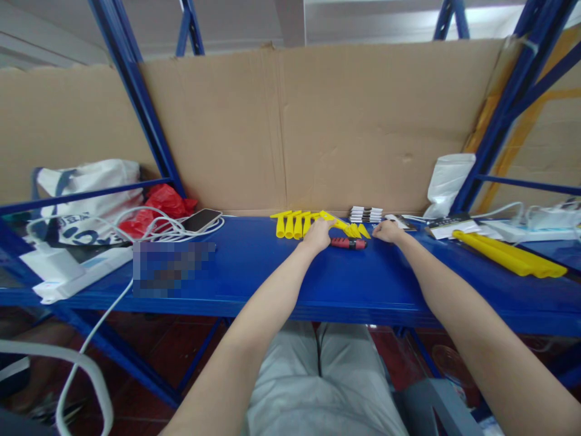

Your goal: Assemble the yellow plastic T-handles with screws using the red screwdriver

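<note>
My left hand (319, 235) is over the back of the blue table, its fingers closed at a long yellow plastic piece (327, 215). To its left stands a row of several yellow tube-shaped plastic pieces (289, 227) with flared ends. Small pointed yellow pieces (363, 231) lie between my hands. Just in front of them is a red-and-black tool handle (348, 243), close to my left fingers. My right hand (385, 231) rests to the right, fingers curled together; whatever they hold is too small to make out. A stack of white-and-black packets (365, 214) lies behind, between the hands.
Cardboard (340, 127) walls off the table's back. Left on the blue table (254, 266) are a phone (202, 221), white cables, a power strip (91, 275), a red bag (167, 203) and a cloth bag (91, 197). Long yellow tubes (508, 254) and a white pouch (449, 181) lie right.
</note>
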A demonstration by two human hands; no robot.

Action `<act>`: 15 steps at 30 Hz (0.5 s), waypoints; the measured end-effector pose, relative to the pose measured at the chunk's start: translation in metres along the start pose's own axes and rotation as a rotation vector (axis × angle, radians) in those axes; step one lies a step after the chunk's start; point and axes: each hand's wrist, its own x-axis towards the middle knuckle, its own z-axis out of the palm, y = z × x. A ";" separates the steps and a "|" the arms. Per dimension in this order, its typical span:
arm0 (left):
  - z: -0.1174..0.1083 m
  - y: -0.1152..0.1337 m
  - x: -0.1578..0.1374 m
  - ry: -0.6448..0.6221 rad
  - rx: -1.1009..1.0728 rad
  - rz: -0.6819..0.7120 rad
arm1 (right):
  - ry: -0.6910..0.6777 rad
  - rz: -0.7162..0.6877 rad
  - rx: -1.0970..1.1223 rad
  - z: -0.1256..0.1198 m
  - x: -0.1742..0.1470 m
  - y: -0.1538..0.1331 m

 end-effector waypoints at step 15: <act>-0.004 0.022 -0.010 0.007 0.105 0.053 | 0.127 -0.405 0.547 -0.010 -0.025 -0.063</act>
